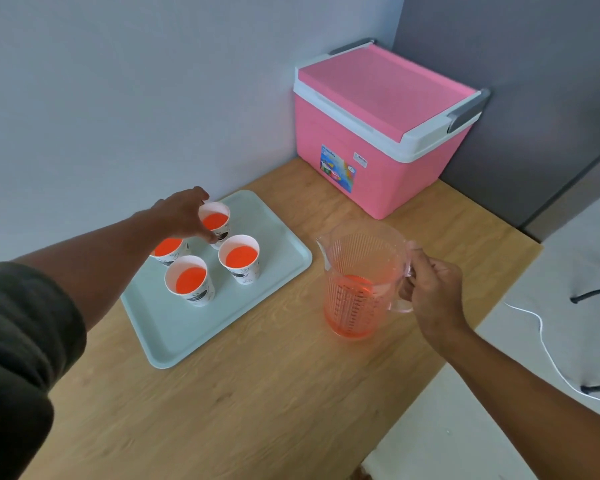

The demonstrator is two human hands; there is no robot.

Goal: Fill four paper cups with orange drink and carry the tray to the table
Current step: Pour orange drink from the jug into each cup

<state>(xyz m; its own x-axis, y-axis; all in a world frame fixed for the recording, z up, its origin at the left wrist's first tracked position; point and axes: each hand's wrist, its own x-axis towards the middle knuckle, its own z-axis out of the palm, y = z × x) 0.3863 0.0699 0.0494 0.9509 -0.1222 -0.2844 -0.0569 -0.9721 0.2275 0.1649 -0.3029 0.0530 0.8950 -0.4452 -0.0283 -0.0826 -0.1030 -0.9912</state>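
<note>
Several white paper cups with orange drink stand grouped on a pale green tray (222, 327) on the wooden counter. My left hand (182, 214) grips the far cup (216, 220) by its rim and side. The near cup (189, 280), the right cup (240, 258) and the left cup (167, 249), partly hidden by my forearm, stand free. A clear pink pitcher (361, 282), about a third full of orange drink, stands upright on the counter to the right of the tray. My right hand (433, 289) holds its handle.
A pink cooler box (381, 133) with a white rim and grey handles sits in the back corner against the walls. The wooden counter (257, 393) ends at the right, where a white cable (548, 351) lies on a pale surface below.
</note>
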